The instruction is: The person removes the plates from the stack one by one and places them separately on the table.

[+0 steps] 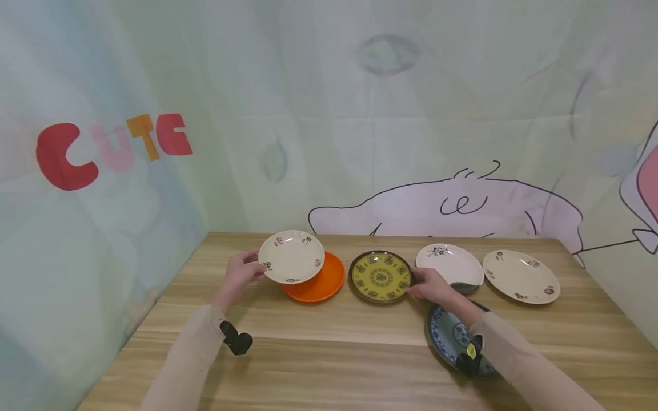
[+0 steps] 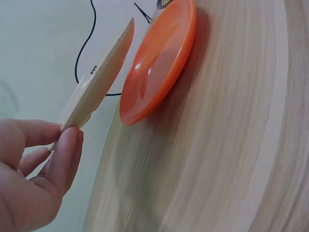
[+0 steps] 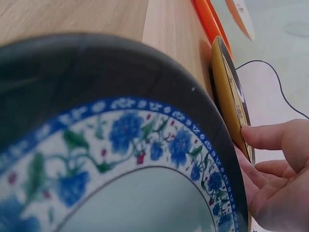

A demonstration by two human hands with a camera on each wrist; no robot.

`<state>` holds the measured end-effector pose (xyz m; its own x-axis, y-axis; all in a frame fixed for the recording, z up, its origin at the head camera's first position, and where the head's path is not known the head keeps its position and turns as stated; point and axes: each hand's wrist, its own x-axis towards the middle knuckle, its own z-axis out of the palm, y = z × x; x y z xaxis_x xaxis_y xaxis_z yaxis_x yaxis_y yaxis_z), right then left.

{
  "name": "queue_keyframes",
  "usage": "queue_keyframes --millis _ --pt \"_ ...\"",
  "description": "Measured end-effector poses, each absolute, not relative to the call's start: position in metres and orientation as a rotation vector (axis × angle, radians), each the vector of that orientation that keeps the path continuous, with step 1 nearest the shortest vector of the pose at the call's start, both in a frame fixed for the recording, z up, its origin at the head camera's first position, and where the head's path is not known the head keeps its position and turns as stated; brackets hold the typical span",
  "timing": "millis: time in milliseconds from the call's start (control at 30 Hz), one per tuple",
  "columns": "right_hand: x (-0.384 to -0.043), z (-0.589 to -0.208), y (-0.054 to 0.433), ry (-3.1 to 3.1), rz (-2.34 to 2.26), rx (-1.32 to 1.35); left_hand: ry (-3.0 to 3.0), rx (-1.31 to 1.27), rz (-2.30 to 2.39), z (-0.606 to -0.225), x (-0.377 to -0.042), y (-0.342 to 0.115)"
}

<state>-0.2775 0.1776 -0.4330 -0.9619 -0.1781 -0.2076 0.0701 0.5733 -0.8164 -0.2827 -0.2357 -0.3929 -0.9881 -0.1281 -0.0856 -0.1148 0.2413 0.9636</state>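
My left hand (image 1: 240, 273) pinches the left rim of a round cream plate (image 1: 291, 256) with small printed motifs. The left wrist view shows this plate (image 2: 99, 79) raised above the table, thumb and fingers at its edge. Partly behind it in the head view lies an orange plate (image 1: 331, 279). My right hand (image 1: 433, 285) grips the right rim of a yellow patterned plate (image 1: 381, 277) with a dark edge. From the right wrist, the thumb is on this plate's (image 3: 223, 87) rim while the other fingers are partly hidden behind the blue floral plate (image 3: 159, 130).
Under my right forearm sits the blue floral plate, partly covered by it. A white plate with a dark sprig (image 1: 447, 264) and an oval cream plate (image 1: 521, 277) lie at the back right of the wooden table (image 1: 319, 354). A printed cloth (image 1: 288, 114) hangs behind.
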Motion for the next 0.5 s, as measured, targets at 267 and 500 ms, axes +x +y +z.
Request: queue_keyframes --millis 267,500 --pt "-0.279 -0.436 0.177 2.544 -1.342 -0.082 -2.439 0.231 -1.949 -0.399 -0.276 -0.254" --pt "-0.278 -0.434 0.178 2.539 -1.353 -0.070 -2.437 0.293 -1.946 -0.400 -0.272 -0.274"
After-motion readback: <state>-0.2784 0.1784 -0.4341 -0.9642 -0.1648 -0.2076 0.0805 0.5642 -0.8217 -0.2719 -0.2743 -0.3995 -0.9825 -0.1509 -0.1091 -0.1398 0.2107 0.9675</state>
